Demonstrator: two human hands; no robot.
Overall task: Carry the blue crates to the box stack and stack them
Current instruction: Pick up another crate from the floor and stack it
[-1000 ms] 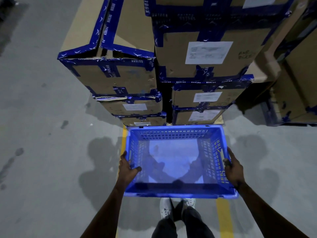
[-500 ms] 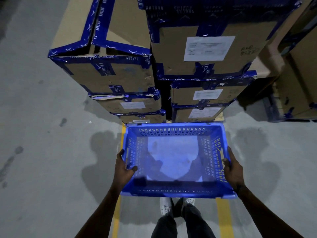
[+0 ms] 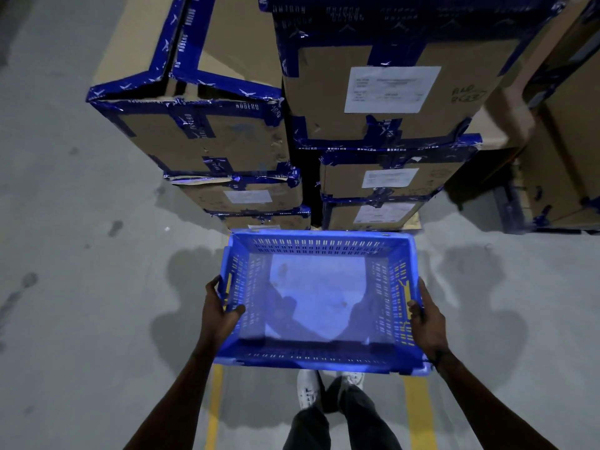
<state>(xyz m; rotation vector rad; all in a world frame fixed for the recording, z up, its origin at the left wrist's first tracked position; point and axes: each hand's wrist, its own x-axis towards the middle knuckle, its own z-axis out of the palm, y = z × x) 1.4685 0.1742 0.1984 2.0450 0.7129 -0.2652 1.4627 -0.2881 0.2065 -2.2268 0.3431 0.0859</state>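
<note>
Grey concrete floor (image 3: 81, 319), yellow lines (image 3: 418, 414) at 6 o'clock; taped cardboard box stacks (image 3: 383, 186) at 12, white shoes (image 3: 308, 389) at 6.

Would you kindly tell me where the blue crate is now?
In the head view, the blue crate sits lower centre, held between left hand and right hand, just before the cardboard boxes.

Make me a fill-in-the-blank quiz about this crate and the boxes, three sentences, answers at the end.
1. The crate is held by ____ hands, the left hand and right hand on opposite sides.
2. Inside, the crate is ____.
3. The boxes are sealed with ____ tape.

Answers: two; empty; blue
</note>
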